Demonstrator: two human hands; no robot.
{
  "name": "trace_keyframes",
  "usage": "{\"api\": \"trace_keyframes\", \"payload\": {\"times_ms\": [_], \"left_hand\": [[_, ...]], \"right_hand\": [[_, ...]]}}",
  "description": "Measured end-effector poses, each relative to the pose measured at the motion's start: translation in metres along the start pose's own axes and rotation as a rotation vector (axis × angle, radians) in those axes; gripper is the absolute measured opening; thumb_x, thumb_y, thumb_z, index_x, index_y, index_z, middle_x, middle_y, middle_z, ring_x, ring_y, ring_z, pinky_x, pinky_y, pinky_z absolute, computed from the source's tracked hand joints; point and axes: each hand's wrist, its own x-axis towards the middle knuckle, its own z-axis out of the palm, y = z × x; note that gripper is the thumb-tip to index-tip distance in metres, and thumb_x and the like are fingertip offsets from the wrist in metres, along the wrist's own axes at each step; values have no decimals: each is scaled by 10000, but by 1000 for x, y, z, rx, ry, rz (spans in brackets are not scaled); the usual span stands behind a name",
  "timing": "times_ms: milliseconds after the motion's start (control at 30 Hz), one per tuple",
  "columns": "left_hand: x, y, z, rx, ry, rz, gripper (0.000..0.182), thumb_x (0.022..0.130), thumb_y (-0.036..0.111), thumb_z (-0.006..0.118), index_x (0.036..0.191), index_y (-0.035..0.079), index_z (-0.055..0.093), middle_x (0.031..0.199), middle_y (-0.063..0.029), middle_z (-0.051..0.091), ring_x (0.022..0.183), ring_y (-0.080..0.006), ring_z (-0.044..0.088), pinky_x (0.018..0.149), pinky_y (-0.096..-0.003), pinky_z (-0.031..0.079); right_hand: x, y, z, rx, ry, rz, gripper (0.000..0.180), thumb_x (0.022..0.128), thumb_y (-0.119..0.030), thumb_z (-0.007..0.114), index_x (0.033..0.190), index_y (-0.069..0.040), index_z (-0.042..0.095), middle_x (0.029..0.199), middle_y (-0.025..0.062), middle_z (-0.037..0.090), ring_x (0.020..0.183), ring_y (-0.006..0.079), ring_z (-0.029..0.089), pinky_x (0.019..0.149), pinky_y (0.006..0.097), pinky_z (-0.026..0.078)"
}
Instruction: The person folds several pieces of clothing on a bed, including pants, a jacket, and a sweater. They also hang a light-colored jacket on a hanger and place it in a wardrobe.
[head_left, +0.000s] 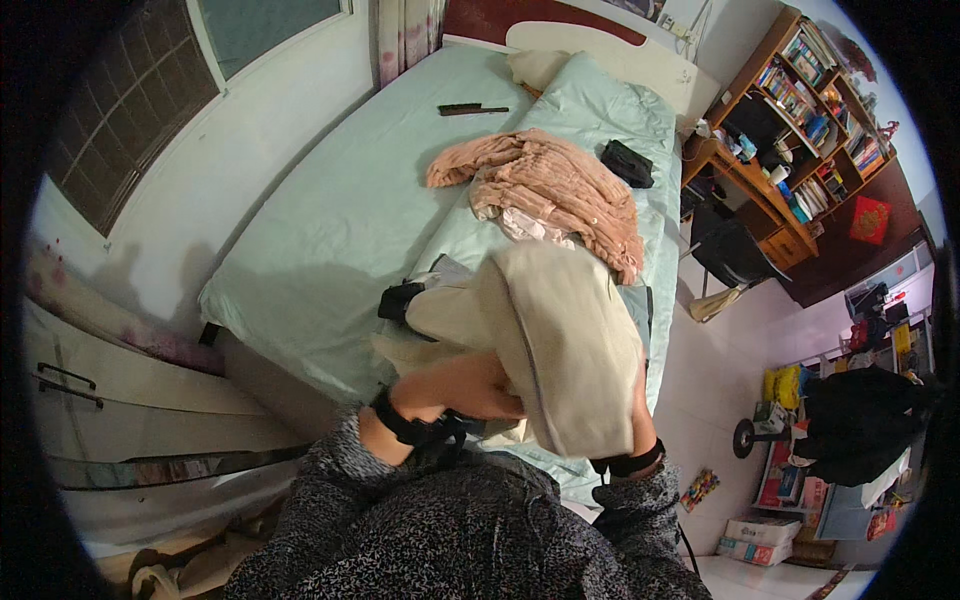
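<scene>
A cream-coloured garment (574, 345) hangs raised between my two hands above the near part of the bed. My left hand (465, 386) is at its lower left side, with the fingers partly behind the cloth. On the other side my right hand (641, 394) is mostly covered by the cloth; its grip cannot be made out. Just beyond lies a peach knitted sweater (562, 180) with pale satin-like cloth at its near edge. A folded black cloth item (627, 163) is to its right. Dark and grey cloth (401, 300) shows left of the garment.
The bed (322, 225) has a pale green sheet, with a dark brush (472, 109) on it. A black chair (731, 244) and a wooden desk with bookshelves (787, 217) stand at right. Boxes (761, 536) sit on the floor. A cabinet (150, 390) is at left.
</scene>
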Motion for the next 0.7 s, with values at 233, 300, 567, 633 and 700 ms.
{"api": "trace_keyframes", "payload": {"times_ms": [233,300,567,633,700], "left_hand": [[-30,-105,-8,596,331,-102,787,719,340,780,1349,51,407,1397,-189,401,1270,-335,416,1016,-431,355],[-19,-122,8,658,407,-155,881,693,375,793,1380,60,341,1445,-220,309,1307,-385,347,1024,-466,335],[-6,-35,79,260,452,127,531,760,239,722,1195,62,473,1270,-203,464,1152,-404,460,937,-499,382],[-2,-39,90,213,476,106,382,800,187,676,1126,60,523,1166,-177,538,1070,-373,524,892,-453,422],[-1,-56,83,149,301,41,277,829,159,640,1069,53,553,1076,-160,581,1003,-356,559,850,-416,448]], "right_hand": [[-32,-27,-42,-147,109,-75,397,962,-217,416,1278,19,466,1244,155,545,1096,236,572,952,383,461],[-41,-39,-48,-349,163,-85,392,954,-216,428,1266,17,473,1231,153,549,1089,235,573,943,383,463],[-21,-72,-84,-788,403,-97,372,920,-214,473,1217,9,503,1176,145,566,1060,231,578,910,382,469],[-16,-80,-91,-844,436,-98,367,912,-213,484,1205,7,511,1163,143,570,1053,230,579,902,382,470],[-9,-91,-100,-907,468,-110,362,904,-213,496,1193,5,518,1149,141,574,1046,229,580,894,382,471]]}}
